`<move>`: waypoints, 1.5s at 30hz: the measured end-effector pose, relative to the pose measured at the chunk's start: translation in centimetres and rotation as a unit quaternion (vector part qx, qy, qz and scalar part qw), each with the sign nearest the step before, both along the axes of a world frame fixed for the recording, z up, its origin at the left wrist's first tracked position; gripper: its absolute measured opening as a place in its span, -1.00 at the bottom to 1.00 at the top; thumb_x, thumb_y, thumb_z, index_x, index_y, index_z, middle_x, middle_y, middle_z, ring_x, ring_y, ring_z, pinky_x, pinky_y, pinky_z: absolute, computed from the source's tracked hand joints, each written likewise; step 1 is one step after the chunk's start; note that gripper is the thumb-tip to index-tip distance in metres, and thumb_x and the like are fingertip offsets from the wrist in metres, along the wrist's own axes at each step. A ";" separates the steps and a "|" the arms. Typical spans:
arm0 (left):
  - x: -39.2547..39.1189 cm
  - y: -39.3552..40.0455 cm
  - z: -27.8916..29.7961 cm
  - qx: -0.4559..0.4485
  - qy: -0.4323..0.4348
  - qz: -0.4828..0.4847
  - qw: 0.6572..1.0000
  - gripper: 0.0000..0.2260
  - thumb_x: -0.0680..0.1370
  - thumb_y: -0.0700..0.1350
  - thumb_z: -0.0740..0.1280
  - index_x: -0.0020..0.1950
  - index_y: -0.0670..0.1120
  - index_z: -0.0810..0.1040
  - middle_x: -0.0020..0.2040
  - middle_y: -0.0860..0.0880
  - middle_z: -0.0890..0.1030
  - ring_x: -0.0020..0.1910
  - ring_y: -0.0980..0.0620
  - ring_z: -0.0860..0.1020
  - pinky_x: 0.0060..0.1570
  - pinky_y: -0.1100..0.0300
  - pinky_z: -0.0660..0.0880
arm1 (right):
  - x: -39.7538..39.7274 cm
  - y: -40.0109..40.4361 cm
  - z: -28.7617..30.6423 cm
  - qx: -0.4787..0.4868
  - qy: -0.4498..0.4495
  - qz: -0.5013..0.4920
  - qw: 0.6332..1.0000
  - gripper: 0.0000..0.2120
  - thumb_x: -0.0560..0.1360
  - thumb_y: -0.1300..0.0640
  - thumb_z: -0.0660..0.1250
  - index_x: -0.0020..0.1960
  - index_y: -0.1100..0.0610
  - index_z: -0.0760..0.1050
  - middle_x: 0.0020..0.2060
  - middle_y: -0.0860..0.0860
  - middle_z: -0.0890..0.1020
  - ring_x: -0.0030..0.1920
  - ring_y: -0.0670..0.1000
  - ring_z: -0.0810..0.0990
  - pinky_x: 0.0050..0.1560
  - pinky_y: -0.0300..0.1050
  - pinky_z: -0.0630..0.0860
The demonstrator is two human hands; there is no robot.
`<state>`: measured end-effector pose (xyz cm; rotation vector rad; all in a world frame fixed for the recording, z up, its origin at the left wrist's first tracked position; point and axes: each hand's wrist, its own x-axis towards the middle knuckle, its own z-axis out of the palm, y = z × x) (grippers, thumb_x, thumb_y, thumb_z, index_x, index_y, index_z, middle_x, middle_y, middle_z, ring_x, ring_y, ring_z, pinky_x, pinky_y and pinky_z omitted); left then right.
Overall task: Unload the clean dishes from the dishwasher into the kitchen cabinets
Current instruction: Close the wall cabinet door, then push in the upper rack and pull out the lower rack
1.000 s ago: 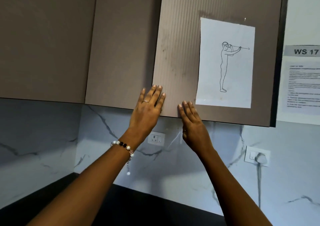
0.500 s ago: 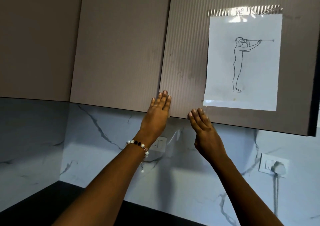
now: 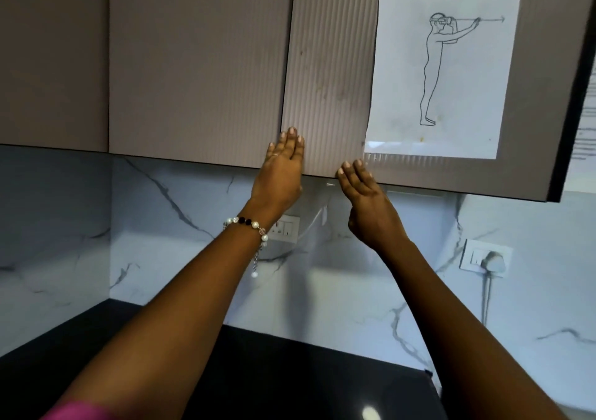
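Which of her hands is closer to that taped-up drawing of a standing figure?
Right. The right hand reaches the door's bottom edge just below-left of the drawing; the left hand lies flat on the ribbed door, farther left.

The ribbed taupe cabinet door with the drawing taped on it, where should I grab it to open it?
The ribbed taupe cabinet door shows no handle. Probably hook fingertips under its bottom edge from below, near the left corner by the left hand and right hand.
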<state>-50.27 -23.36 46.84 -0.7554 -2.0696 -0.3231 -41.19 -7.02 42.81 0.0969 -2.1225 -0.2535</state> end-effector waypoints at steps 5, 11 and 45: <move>2.2 -0.4 0.6 -0.050 -0.016 0.013 0.999 -0.45 0.54 -0.17 0.27 0.49 -0.21 0.18 0.50 -0.23 0.21 0.47 -0.17 0.22 0.47 -0.07 0.13 | 2.6 -0.6 0.4 -0.007 -0.120 -0.053 0.991 -0.35 0.49 0.35 0.16 0.54 0.23 0.03 0.54 0.12 0.04 0.55 0.09 -0.06 0.54 -0.03 -0.05; 6.6 -0.1 -3.9 0.086 -0.107 -0.154 0.978 -0.70 0.56 -0.21 0.23 0.28 -0.10 0.54 0.13 -0.15 0.64 0.07 -0.15 0.61 0.12 0.02 0.55 | 8.4 -2.0 -2.6 -0.090 -0.075 -0.006 0.993 -0.48 0.45 0.38 0.22 0.41 0.27 0.35 0.35 0.20 0.46 0.35 0.24 0.39 0.34 0.01 0.33; 71.2 14.0 -55.7 0.171 -0.922 -0.044 0.344 -0.82 0.59 -0.27 0.16 -0.19 -0.11 0.44 -0.27 -0.01 0.49 -0.39 0.10 0.45 -0.60 0.38 0.38 | 83.3 1.1 -53.3 -0.821 0.109 -0.359 0.430 -0.82 0.54 0.34 0.21 0.02 0.32 0.58 -0.24 0.20 0.63 -0.33 0.04 0.56 -0.29 -0.19 0.50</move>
